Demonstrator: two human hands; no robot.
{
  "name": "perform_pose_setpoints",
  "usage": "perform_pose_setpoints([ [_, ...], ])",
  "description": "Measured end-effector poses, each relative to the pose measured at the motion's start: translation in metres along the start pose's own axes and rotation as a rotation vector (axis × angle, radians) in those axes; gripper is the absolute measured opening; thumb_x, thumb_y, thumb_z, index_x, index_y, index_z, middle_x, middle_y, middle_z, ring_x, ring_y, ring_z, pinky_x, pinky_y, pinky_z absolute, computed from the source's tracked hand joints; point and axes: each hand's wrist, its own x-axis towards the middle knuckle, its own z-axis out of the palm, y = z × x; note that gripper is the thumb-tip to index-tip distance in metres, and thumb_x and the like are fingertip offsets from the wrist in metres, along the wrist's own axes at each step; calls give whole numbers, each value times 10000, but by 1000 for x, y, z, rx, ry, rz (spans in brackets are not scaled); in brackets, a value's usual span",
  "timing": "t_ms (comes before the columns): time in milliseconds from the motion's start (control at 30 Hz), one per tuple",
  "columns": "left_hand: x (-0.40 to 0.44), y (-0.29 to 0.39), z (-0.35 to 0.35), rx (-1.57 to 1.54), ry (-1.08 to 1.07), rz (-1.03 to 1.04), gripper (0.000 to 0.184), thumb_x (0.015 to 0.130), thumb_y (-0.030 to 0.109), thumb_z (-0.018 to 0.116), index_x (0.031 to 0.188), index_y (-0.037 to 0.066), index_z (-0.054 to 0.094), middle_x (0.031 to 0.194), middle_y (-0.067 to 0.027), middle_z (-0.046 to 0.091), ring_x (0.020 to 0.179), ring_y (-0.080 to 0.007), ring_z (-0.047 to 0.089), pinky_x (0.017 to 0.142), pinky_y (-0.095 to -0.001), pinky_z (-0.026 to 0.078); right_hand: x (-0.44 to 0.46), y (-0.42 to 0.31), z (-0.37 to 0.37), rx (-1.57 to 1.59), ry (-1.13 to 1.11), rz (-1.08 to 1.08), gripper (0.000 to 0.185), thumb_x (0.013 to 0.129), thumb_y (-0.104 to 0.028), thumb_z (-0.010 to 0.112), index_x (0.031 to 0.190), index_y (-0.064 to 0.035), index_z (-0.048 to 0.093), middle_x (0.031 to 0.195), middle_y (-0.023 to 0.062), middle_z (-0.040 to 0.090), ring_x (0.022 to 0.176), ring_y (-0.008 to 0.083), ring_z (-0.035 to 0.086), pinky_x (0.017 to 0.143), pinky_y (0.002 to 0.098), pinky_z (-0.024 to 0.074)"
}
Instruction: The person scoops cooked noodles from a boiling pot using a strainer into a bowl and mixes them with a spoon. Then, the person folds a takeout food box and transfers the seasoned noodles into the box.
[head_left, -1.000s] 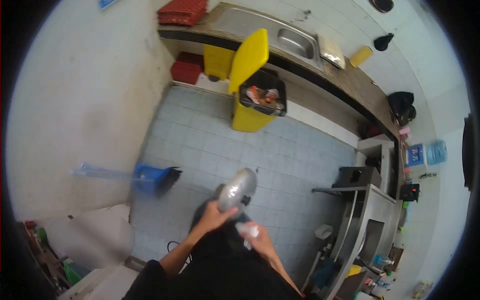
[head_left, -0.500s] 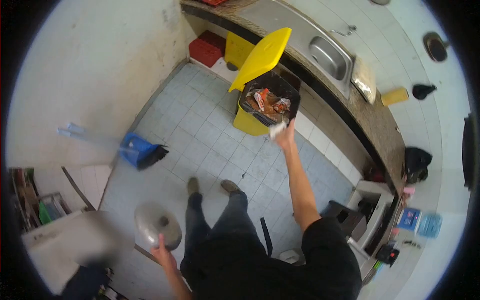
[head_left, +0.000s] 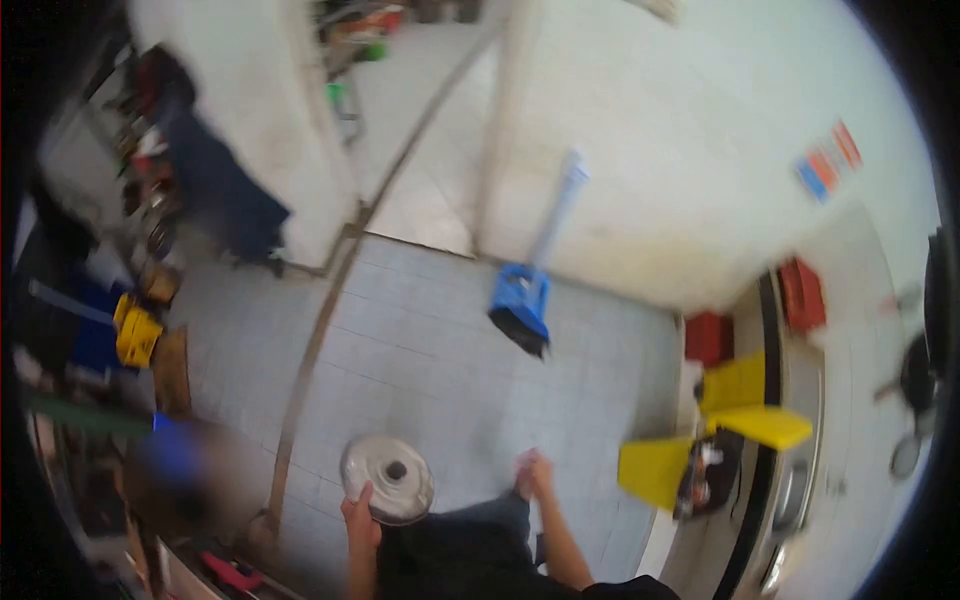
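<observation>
What has shifted: my right hand (head_left: pixel 538 474) is back beside my leg (head_left: pixel 508 515), left of the yellow bin (head_left: pixel 650 470); half a second ago it reached to that bin's rim with something white in its grasp.
View: my head has swung round, so the yellow bin now sits toward the right of what I see.
What it means: I judge that the visit to the yellow bin is done, leaving the metal lid (head_left: pixel 387 482) as the one thing I can be sure I carry.
Lid's place: well left of the yellow bin, apart from it, tilted so its dark knob (head_left: pixel 396 469) faces me.
Lid against left hand (head_left: pixel 362 520): touching; the hand meets the rim nearest me, and the rest of the disc spreads beyond my thumb.
Left hand's hold: grasping the metal lid, thumb over the rim, fingers mostly out of sight.
Right hand's hold: blurred; I can't tell whether it is clenched, loose or still keeping the white thing.
Bin's state: flap (head_left: pixel 765 426) raised, black liner (head_left: pixel 735 462) showing, scraps (head_left: pixel 708 460) inside.
Blue dustpan (head_left: pixel 520 293): left of the yellow bin and farther from me.
Red crate (head_left: pixel 710 338): beyond the yellow bin.
</observation>
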Motion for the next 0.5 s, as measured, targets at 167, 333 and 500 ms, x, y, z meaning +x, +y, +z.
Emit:
perform_pose_setpoints([
  [167,55,77,-108,-128,109,155,523,955,88,622,1401,-65,396,1357,-178,524,1217,-284,552,1016,-421,465,19,-318,276,625,-977,497,563,1017,-481,490,1413,-84,437,1228,117,613,1109,221,604,969,391,492],
  [333,107,186,-174,-319,19,284,565,976,143,591,1454,-17,336,1406,-168,472,1256,-287,514,1032,-441,450,68,-451,399,246,-891,402,437,946,-330,676,1279,-92,522,1115,43,639,1048,156,603,895,322,493],
  [500,222,249,-180,-136,90,186,675,978,186,613,1535,93,242,1436,-187,434,1268,-264,489,1005,-430,464,135,-543,495,429,-898,371,306,941,-269,686,1168,-144,522,1052,-9,656,870,130,617,766,277,477],
])
